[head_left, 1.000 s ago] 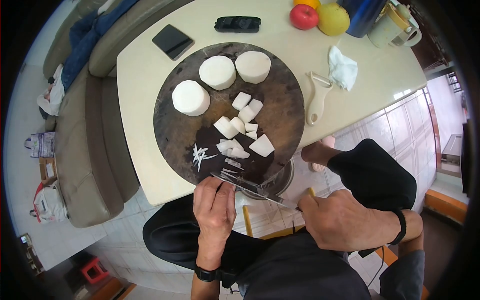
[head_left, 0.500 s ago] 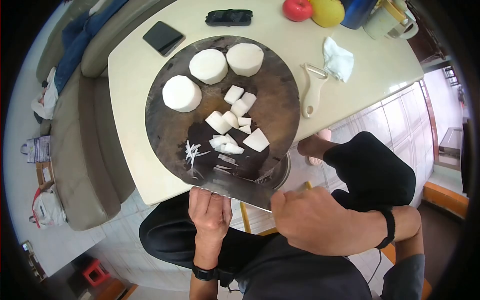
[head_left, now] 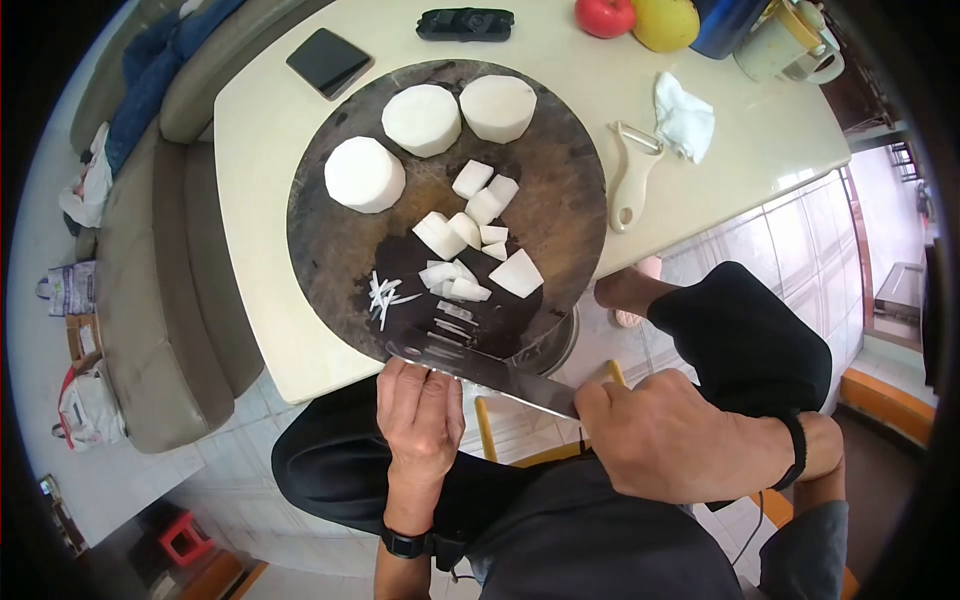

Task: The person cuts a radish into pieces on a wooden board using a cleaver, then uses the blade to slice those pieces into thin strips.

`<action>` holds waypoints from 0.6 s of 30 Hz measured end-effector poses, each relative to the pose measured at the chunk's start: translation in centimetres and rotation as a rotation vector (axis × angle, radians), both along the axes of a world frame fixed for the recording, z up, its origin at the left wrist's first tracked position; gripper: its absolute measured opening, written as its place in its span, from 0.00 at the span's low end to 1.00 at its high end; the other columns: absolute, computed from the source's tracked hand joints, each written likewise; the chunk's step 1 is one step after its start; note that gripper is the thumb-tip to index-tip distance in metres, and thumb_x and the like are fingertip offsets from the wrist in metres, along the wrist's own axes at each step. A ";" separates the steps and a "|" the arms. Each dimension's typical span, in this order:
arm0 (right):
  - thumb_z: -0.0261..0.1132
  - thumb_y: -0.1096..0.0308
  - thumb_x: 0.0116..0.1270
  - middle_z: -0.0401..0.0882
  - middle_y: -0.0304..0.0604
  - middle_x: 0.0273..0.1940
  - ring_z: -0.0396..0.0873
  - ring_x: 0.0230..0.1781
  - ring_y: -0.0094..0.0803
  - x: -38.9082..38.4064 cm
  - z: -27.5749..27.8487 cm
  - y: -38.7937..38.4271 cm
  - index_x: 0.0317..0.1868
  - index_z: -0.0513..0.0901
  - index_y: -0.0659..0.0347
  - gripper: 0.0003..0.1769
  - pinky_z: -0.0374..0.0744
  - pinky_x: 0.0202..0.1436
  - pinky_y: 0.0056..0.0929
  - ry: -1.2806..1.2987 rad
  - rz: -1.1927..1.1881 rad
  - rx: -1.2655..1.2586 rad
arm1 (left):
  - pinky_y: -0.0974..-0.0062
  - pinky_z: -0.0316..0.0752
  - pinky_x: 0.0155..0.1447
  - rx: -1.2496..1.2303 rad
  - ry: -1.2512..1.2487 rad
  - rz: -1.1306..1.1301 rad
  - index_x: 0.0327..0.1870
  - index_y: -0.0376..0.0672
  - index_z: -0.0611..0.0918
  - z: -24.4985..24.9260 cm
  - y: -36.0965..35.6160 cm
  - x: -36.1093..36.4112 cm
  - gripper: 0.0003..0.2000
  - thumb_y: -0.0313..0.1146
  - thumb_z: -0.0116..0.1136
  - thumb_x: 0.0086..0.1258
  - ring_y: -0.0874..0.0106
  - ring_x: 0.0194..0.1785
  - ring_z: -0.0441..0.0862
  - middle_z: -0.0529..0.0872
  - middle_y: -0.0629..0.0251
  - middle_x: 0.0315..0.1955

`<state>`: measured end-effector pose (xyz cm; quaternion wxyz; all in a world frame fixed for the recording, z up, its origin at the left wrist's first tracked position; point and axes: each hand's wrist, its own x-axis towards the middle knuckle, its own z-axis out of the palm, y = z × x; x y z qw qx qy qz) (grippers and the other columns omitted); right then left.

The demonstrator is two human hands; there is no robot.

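My right hand [head_left: 665, 435] is wrapped round the handle of a wide-bladed knife [head_left: 500, 380]. The blade lies over the near edge of a round dark cutting board [head_left: 550, 220]. Against the blade's near side, my left hand [head_left: 420, 410] has its fingertips pressed together at the board's edge; whatever they hold is hidden. White slivers [head_left: 455, 325] lie just beyond the blade, and a small pile of thin strips [head_left: 385, 298] is at the left. Several white chunks [head_left: 485, 205] are mid-board. Three thick white rounds [head_left: 364, 175] sit along the far side.
On the pale table [head_left: 260, 210] are a phone [head_left: 328, 63], a black case [head_left: 465, 25], a peeler [head_left: 634, 180], a white cloth [head_left: 685, 117], a red apple [head_left: 604, 16], a yellow fruit [head_left: 666, 22], a blue bottle [head_left: 722, 28] and a mug [head_left: 780, 45].
The knife and my right hand have shifted slightly right. More of the slivers beyond the blade now shows. The view has moved a little; my left hand stays by the blade.
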<state>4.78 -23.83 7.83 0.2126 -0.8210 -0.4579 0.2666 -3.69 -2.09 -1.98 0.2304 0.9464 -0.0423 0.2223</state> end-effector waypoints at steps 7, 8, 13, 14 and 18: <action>0.66 0.76 0.44 0.76 0.51 0.20 0.80 0.19 0.43 -0.1 -0.1 1.3 0.27 0.74 0.70 0.10 0.75 0.20 0.40 -0.065 0.046 0.002 | 0.59 0.75 0.50 0.016 0.041 -0.004 0.37 0.29 0.83 0.2 -0.2 -0.2 0.13 0.17 0.67 0.47 0.52 0.46 0.79 0.82 0.53 0.39; 0.65 0.76 0.45 0.76 0.52 0.20 0.80 0.19 0.44 -0.2 -0.6 1.2 0.28 0.74 0.70 0.10 0.76 0.21 0.41 -0.042 0.000 0.003 | 0.60 0.75 0.50 0.025 0.013 0.008 0.38 0.30 0.84 0.0 -0.2 -0.2 0.13 0.16 0.67 0.48 0.53 0.46 0.79 0.83 0.54 0.40; 0.65 0.77 0.46 0.76 0.52 0.20 0.80 0.20 0.49 0.8 0.1 0.2 0.30 0.72 0.72 0.11 0.77 0.23 0.43 0.023 -0.058 0.029 | 0.63 0.77 0.48 0.014 -0.033 0.024 0.37 0.30 0.83 0.3 -0.6 0.2 0.11 0.14 0.65 0.50 0.54 0.45 0.81 0.82 0.52 0.40; 0.64 0.76 0.47 0.76 0.53 0.20 0.80 0.20 0.50 1.0 0.3 0.1 0.30 0.72 0.72 0.11 0.77 0.23 0.44 0.060 -0.047 0.009 | 0.63 0.77 0.48 0.006 -0.044 0.027 0.36 0.30 0.83 0.3 -0.6 0.3 0.11 0.14 0.65 0.50 0.54 0.44 0.81 0.82 0.52 0.39; 0.64 0.76 0.47 0.76 0.54 0.19 0.80 0.19 0.51 0.6 0.3 -0.2 0.30 0.71 0.71 0.11 0.76 0.22 0.45 0.069 -0.025 -0.010 | 0.64 0.78 0.48 0.029 -0.042 0.032 0.38 0.31 0.85 0.0 -0.4 0.0 0.13 0.17 0.68 0.49 0.56 0.45 0.81 0.83 0.55 0.39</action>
